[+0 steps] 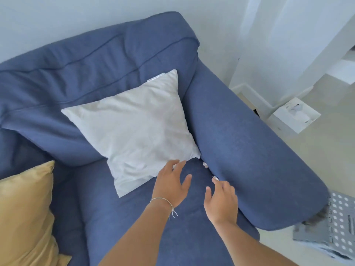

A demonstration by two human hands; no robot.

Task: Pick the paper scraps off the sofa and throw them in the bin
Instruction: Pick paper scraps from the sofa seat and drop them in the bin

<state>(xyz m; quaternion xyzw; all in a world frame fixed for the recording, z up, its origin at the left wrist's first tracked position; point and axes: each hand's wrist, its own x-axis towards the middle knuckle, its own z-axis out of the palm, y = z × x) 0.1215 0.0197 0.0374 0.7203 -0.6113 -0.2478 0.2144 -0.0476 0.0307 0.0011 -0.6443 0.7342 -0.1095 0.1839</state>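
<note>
Two small crumpled white paper scraps lay right of frame centre in the crease between the blue fabric sofa (249, 143) seat and armrest: the nearer scrap (215, 177) just beyond the spread, empty right hand (221, 200), the farther scrap (205, 165) up-left. The left hand (171, 184), open and empty, hovered by the white square cushion (134, 127).

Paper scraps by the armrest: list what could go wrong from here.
1. The paper scraps sit in the crease between the seat and the armrest; a clumsy pinch by the right hand could push them deeper into the gap.
2. The left hand is at the white pillow; shifting it might cover the scrap at its corner.
3. The bin is not clearly in view, so scraps may drop while being carried.
</note>
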